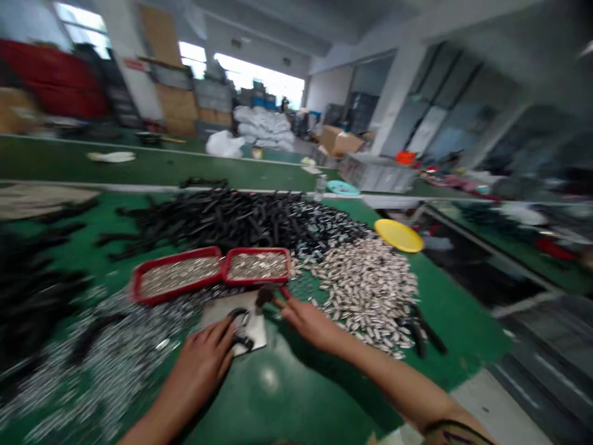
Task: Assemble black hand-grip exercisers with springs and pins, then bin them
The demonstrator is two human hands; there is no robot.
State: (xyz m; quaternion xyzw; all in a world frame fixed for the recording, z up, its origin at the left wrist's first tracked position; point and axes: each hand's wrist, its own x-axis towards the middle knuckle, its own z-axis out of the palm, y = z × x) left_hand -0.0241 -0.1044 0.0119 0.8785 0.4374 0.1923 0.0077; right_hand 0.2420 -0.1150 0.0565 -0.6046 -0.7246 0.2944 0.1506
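Blurred by motion, my right hand [306,318] is closed around the short light handle of a hammer [265,295]. Its dark head is over the far right corner of a flat metal plate [254,321]. On that plate lies a small black curved part [244,341] with a bit of shiny metal. My left hand [206,355] reaches in from the left, its fingers bent and gripping the part's left side. Just beyond the plate are two red trays [224,267] of small metal pieces.
Black parts [241,216] are heaped at the back of the green table [296,395]. Silvery pieces [111,352] spread on the left, pale metal pieces [370,284] on the right. Black-handled pliers [428,334] lie beside them. A yellow lid [399,235] sits near the right edge.
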